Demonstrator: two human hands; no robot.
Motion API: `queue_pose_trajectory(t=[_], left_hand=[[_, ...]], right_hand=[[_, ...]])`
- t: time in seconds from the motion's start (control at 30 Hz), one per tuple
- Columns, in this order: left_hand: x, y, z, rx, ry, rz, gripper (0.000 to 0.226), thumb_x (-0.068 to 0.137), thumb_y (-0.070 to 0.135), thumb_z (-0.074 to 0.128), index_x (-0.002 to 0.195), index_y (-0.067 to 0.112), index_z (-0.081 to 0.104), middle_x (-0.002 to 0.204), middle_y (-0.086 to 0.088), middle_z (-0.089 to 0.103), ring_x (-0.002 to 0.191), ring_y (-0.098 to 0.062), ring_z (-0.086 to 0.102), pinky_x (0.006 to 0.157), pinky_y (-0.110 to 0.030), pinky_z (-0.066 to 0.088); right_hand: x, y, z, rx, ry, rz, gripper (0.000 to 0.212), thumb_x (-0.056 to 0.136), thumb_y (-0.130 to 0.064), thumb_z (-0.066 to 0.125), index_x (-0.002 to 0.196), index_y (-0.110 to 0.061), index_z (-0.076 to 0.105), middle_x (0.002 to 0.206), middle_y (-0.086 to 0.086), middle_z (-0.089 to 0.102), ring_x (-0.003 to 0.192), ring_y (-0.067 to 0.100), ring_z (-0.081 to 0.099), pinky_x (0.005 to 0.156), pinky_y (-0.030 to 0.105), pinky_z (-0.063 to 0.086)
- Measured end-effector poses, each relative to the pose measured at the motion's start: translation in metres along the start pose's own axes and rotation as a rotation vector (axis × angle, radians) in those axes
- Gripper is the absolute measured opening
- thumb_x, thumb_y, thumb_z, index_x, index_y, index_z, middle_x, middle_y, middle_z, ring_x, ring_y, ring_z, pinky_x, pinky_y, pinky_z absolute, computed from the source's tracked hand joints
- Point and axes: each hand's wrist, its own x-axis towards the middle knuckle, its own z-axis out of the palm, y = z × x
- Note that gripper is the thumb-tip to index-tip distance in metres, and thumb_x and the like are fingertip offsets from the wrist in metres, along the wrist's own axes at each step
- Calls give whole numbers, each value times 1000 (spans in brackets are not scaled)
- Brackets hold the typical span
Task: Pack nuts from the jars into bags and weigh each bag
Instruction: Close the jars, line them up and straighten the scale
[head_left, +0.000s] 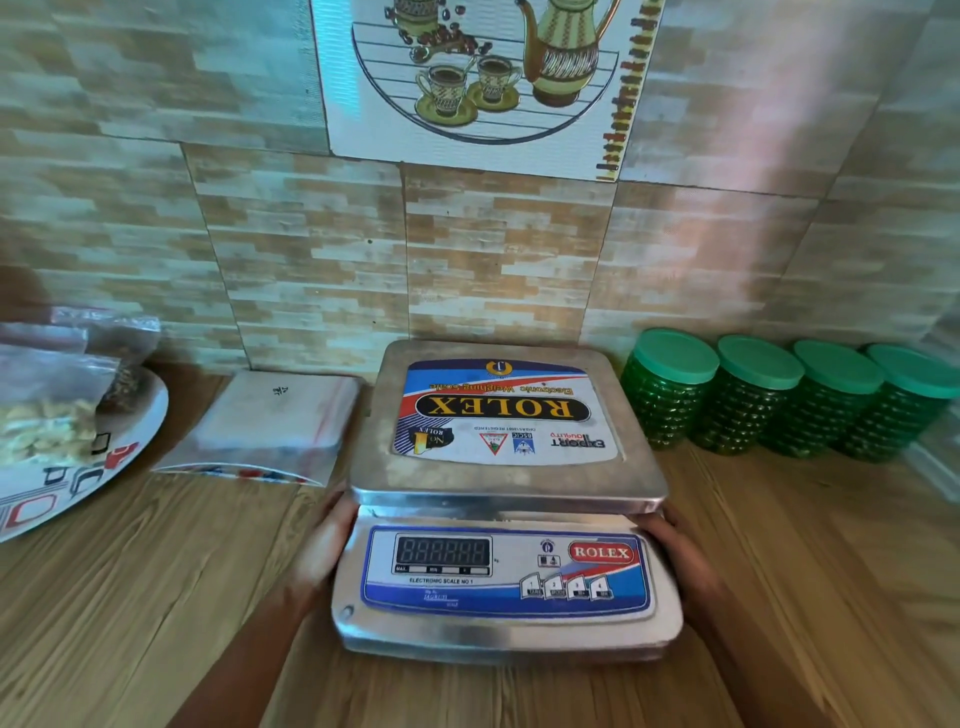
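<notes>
**Scale in both grips**

The scale (506, 467) sits centre frame on the counter (130, 597), with the left grip (324, 545) and right grip (675, 551) grasping its sides. 4 green-lidded jars (753, 405) line the right, and filled bags (52, 415) lie on a plate (148, 415) at left.

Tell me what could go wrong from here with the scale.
1. The left hand and right hand hold the scale by its sides. Pushed rightward, it might knock the green-lidded jars standing close by.
2. The display shows no lit reading, so weighing now could give nothing usable.
3. The pile of empty bags lies near the pan's left edge. If it slips against the pan, weights may be off.
</notes>
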Motion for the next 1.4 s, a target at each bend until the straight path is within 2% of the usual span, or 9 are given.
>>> queue_pose_trajectory(t=[0.27,0.33,0.47,0.63,0.77,0.93,1.17,1.3,1.4], left_hand=[[-46,42,18,130,96,153,41,90,43,55,119,14,61,121,-1,63,116,-18,56,106,-41,38],[-60,45,15,169,97,213,33,94,24,52,125,14,56,130,0,55,120,-13,50,105,-25,36],[-77,44,-2,289,163,298,36,93,2,49,129,1,49,126,0,50,116,-10,46,80,6,33],[-97,51,-32,292,122,365,36,91,-2,51,127,1,52,128,-10,56,114,-16,54,88,-4,40],[-114,67,-64,277,77,390,40,83,20,56,123,17,54,127,0,57,111,3,55,97,-13,40],[-117,84,-130,327,102,401,35,89,10,58,125,8,55,127,-1,56,113,-8,54,98,-18,40],[-84,84,-203,370,125,327,31,90,-3,53,121,-1,56,108,-2,59,73,18,57,71,-2,43],[-51,87,-227,358,100,183,29,94,6,51,122,2,57,115,-8,58,105,-18,56,95,-30,44],[-17,89,-232,423,71,109,31,95,6,48,125,-2,53,109,-7,56,83,-11,57,87,-32,46]], right_hand=[[-25,10,-2,-213,113,-122,58,65,-33,76,118,-27,54,112,10,66,90,28,68,71,41,58],[-32,18,-2,-267,276,-180,79,64,-43,79,133,-27,46,130,6,56,108,26,61,85,46,53],[-56,21,16,-472,577,-449,60,79,-33,70,133,-22,46,133,4,50,115,23,51,87,41,48],[-84,21,73,-595,545,-861,46,79,-48,63,115,-20,57,109,0,55,101,18,55,85,33,48],[-95,32,134,-646,436,-1015,39,77,-11,73,111,-19,58,107,-2,56,100,8,52,84,18,43],[-100,56,223,-563,274,-1061,31,79,-9,70,107,-19,61,100,-3,58,91,5,58,79,12,46],[-76,76,312,-577,70,-908,28,80,-1,69,96,-23,65,89,-4,66,83,-1,61,73,7,45],[-35,80,334,-655,61,-687,19,82,1,66,95,-12,69,90,5,70,77,1,62,77,14,49],[-3,75,337,-761,110,-519,17,87,-6,61,102,-7,68,98,9,68,90,20,63,83,27,47]])
